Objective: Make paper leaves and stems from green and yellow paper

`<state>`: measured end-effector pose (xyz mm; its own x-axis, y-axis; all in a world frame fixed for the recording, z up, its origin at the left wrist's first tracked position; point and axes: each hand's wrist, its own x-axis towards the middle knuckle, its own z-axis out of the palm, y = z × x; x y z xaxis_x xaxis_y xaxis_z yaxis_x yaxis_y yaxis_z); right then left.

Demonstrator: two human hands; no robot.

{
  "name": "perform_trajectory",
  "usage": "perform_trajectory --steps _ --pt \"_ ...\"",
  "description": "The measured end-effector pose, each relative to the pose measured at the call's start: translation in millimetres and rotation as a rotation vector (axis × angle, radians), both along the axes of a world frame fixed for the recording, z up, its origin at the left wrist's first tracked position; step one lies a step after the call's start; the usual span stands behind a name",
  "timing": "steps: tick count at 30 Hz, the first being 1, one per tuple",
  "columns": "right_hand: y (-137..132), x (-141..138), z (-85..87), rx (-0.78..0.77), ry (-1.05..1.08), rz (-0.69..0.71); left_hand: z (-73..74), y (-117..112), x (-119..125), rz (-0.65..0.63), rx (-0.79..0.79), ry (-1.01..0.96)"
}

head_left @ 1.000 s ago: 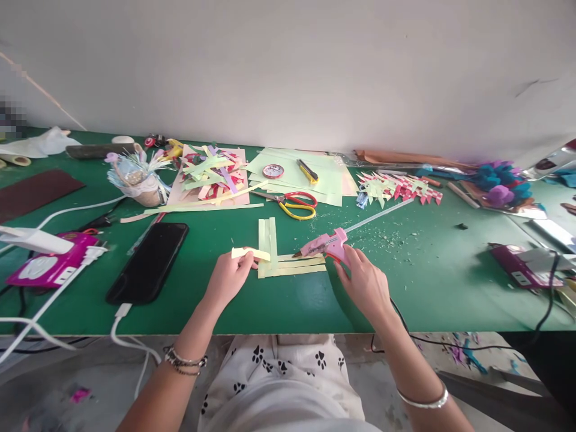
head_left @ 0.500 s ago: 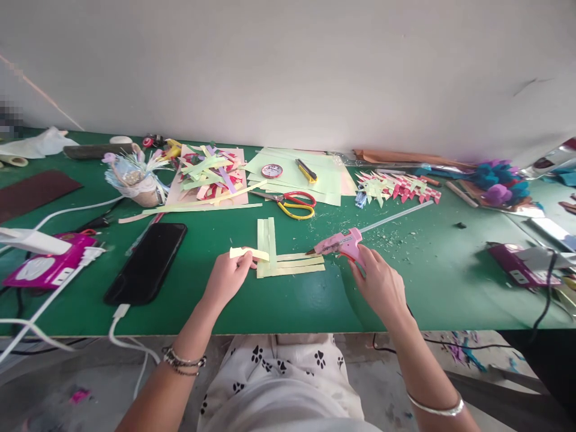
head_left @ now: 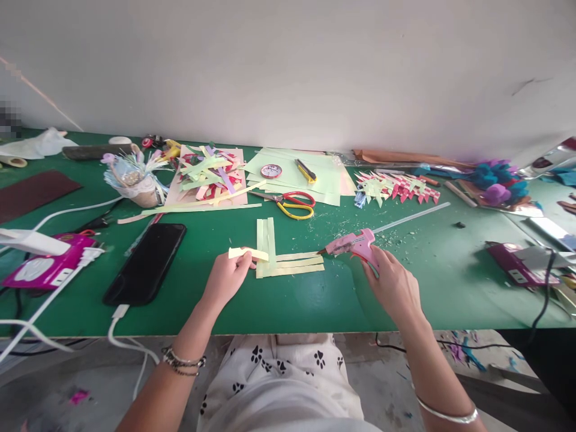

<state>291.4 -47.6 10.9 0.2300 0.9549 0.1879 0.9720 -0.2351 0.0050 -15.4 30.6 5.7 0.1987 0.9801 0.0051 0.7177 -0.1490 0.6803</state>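
Note:
Pale paper strips (head_left: 299,269) lie crossed on the green table, some upright at the left and others running to the right. My left hand (head_left: 228,273) pinches a pale yellow paper strip (head_left: 245,253) whose right end reaches over the upright strips. Wrapped round the handle of a pink hot glue gun (head_left: 360,241) is my right hand (head_left: 392,279). The gun's nozzle points left, at or just above the right end of the top horizontal strip; I cannot tell if it touches. A clear glue stick (head_left: 414,217) sticks out of the gun's back.
Scissors (head_left: 294,205), a box cutter (head_left: 306,171) and a tape roll (head_left: 271,171) lie behind the strips. A pile of paper scraps (head_left: 211,174) is at back left. Nearer on the left is a plugged-in phone (head_left: 146,264). Folded paper pieces (head_left: 398,188) lie at back right.
My right hand has moved right with the glue gun, its nozzle sliding along the top strip toward that strip's right end. My left hand has barely moved and keeps its strip.

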Motion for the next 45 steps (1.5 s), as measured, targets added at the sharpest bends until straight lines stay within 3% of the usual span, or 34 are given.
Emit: perform_trajectory --steps 10,15,18,20,22,24,27,29,32,36,41,45 --pt "0.6 15.2 4.0 0.025 0.020 -0.047 3.7 -1.0 1.0 0.003 -0.033 -0.013" --pt "23.7 46.5 1.5 0.014 0.107 -0.156 6.5 -1.3 1.3 -0.005 -0.042 -0.028" --pt "43.7 52.2 -0.7 -0.037 0.091 -0.129 6.2 -1.7 1.5 -0.015 -0.007 -0.020" --pt "54.9 42.9 2.4 0.046 0.029 -0.077 4.4 -2.5 1.5 -0.016 0.020 -0.009" --pt "62.7 21.7 10.5 0.228 0.006 -0.011 1.5 -3.7 1.6 -0.013 0.048 0.017" --pt "66.6 -10.6 21.3 0.347 0.116 0.090 -2.0 -5.1 2.0 -0.021 0.100 0.067" --pt "67.1 -71.5 32.6 0.177 0.418 0.484 -5.6 -6.5 3.2 -0.049 0.216 0.183" --pt "66.1 -110.1 33.5 0.040 0.505 0.698 -5.8 -6.6 4.0 -0.080 0.281 0.238" --pt "65.5 -147.1 29.6 -0.041 0.538 0.729 -3.8 -5.7 4.6 -0.183 0.365 0.194" --pt "66.8 -149.4 28.3 -0.111 0.638 0.676 -2.6 -5.0 5.0 -0.288 0.435 0.143" --pt "64.6 -123.7 29.5 -0.130 0.853 0.697 -5.6 -7.4 6.6 -0.339 0.411 0.186" --pt "63.0 -104.2 23.3 -0.134 0.999 0.581 -7.3 -8.3 5.9 -0.352 0.357 0.160"
